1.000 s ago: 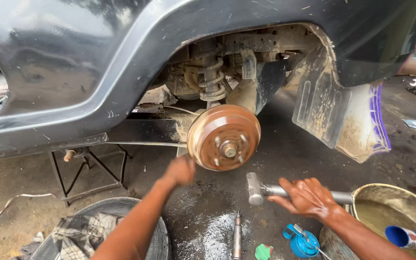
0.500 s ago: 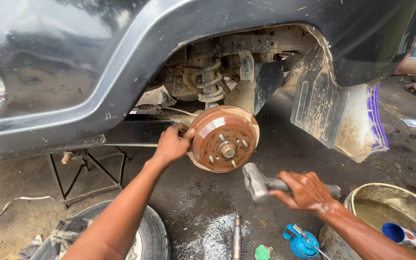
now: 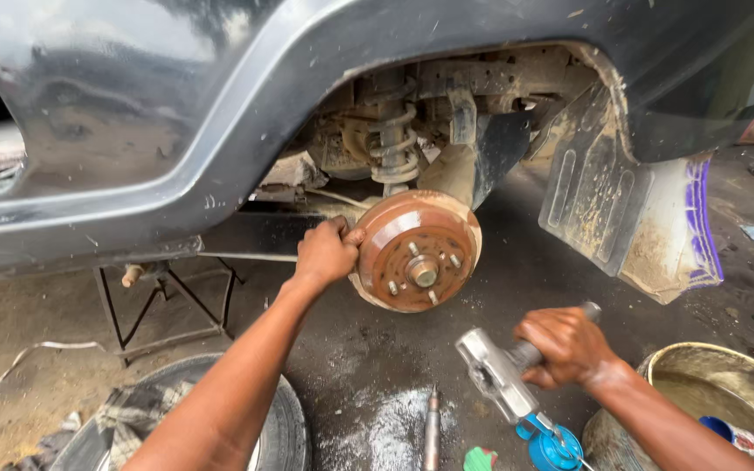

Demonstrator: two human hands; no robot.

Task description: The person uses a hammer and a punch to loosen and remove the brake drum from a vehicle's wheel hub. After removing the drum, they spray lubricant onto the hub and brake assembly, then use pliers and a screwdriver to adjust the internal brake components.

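Observation:
A rusty brake drum (image 3: 419, 253) with studs sits on the hub inside the dark car's wheel arch (image 3: 325, 78). My left hand (image 3: 326, 251) grips the drum's left edge. My right hand (image 3: 565, 347) holds a metal hammer (image 3: 497, 373) by its handle, low and to the right of the drum, with the head pointing down-left above the wet floor.
A metal stand (image 3: 167, 301) props the car body at left. A removed tyre (image 3: 285, 427) with rags lies bottom left. A rod-like tool (image 3: 431, 427), a blue can (image 3: 553, 447) and a brass-coloured basin (image 3: 726, 384) of liquid sit on the floor. A mud flap (image 3: 604, 201) hangs at right.
My left hand rose from below the drum and took hold of its left edge. My right hand with the hammer shifted slightly right and down.

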